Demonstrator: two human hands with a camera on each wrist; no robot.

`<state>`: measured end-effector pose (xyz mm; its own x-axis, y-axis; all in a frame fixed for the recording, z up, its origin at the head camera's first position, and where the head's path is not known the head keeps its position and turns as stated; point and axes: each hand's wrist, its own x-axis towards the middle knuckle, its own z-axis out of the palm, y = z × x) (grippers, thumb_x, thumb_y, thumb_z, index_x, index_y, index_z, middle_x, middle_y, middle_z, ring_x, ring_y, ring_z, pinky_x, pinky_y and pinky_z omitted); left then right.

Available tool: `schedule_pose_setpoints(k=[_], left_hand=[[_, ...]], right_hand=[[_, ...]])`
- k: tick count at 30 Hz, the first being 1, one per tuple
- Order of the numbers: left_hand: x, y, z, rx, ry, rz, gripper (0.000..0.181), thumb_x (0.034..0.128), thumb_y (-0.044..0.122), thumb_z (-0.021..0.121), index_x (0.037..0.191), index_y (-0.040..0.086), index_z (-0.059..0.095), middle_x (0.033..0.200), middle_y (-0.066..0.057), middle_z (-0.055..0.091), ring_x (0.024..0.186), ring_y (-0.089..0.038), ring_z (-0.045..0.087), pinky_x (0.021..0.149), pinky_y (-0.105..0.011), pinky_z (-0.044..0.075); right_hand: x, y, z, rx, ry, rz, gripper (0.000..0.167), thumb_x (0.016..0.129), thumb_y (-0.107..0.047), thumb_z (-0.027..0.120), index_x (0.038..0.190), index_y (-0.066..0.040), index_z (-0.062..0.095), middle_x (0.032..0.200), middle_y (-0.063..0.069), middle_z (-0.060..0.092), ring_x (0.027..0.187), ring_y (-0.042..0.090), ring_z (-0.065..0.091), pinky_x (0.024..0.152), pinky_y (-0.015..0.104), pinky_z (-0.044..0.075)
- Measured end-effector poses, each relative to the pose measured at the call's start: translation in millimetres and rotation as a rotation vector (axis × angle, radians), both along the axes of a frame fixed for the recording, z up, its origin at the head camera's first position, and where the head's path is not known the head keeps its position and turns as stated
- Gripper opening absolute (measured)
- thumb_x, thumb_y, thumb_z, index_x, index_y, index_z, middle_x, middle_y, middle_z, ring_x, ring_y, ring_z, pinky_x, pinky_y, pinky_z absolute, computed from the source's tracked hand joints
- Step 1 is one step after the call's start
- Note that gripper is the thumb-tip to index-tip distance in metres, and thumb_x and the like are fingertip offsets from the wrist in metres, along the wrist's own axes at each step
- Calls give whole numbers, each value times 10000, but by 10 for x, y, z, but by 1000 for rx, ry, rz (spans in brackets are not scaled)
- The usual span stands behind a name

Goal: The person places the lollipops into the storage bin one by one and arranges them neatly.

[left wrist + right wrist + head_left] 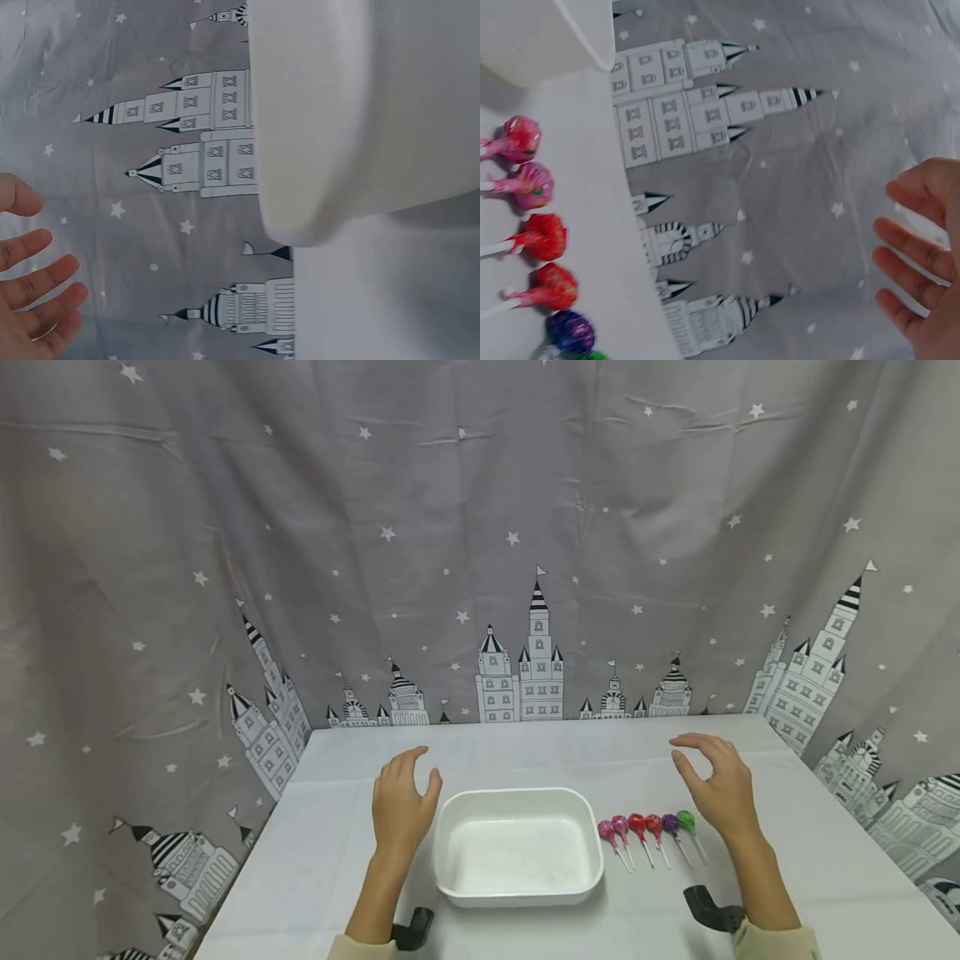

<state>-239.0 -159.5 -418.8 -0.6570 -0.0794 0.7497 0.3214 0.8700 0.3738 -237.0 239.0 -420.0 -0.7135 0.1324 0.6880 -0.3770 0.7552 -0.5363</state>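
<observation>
A white rectangular tray (517, 893) stands on the table with nothing in it. To its right lies a row of several wrapped lollipops (637, 823): two pink, two red, a purple one and a green one, sticks toward the person. My left hand (401, 806) hovers left of the tray, fingers loosely bent and apart from the thumb, holding nothing. Beyond the lollipops on the right, my right hand (720, 789) is raised with thumb and fingers apart, also holding nothing. In the right wrist view the purple lollipop (572, 331) sits low, the green one mostly cut off.
A white cloth covers the table (337, 860). Behind and at both sides hangs a grey curtain (420, 527) printed with stars and castles. A black strap piece (412, 930) sits at the left wrist, another black piece (712, 912) at the right.
</observation>
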Motion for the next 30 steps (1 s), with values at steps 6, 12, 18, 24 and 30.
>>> schedule_pose_setpoints(k=[6, 12, 18, 24, 30], left_hand=[[69, -58, -216, 52, -23, 30, 277, 793, 121, 634, 1054, 28, 650, 1048, -161, 643, 945, -345, 600, 739, -462, 498], [143, -103, -468, 106, -71, 76, 312, 801, 134, 634, 1093, 26, 647, 1065, -175, 640, 939, -349, 609, 704, -473, 509], [208, -143, -681, 208, -217, 71, 376, 846, 159, 611, 1193, 16, 590, 1117, -196, 615, 994, -376, 590, 764, -518, 506], [240, -160, -845, 354, -359, -9, 432, 912, 209, 554, 1307, 42, 498, 1204, -200, 564, 1103, -373, 529, 891, -554, 436], [241, -176, -980, 437, -323, -153, 450, 925, 181, 545, 1349, 62, 457, 1291, -163, 521, 1158, -350, 497, 911, -532, 441]], right_hand=[[7, 178, -371, -191, 34, -34, 126, 868, -163, 624, 952, -106, 698, 1004, 71, 669, 1031, 237, 554, 912, 418, 417], [-207, 527, -1021, -332, 56, -49, 145, 863, -244, 644, 968, -171, 713, 966, -26, 684, 946, 82, 573, 886, 251, 399], [-303, 701, -1456, -409, -32, -132, 169, 882, -292, 620, 1006, -209, 699, 978, -69, 673, 903, 4, 557, 775, 140, 389], [-186, 631, -1461, -491, -63, -142, 220, 887, -293, 612, 1063, -176, 675, 1015, -73, 656, 930, 0, 551, 761, 85, 398], [108, 405, -1152, -586, -162, -65, 337, 894, -166, 600, 1206, -39, 577, 1077, -113, 603, 933, -37, 543, 724, 51, 445]])
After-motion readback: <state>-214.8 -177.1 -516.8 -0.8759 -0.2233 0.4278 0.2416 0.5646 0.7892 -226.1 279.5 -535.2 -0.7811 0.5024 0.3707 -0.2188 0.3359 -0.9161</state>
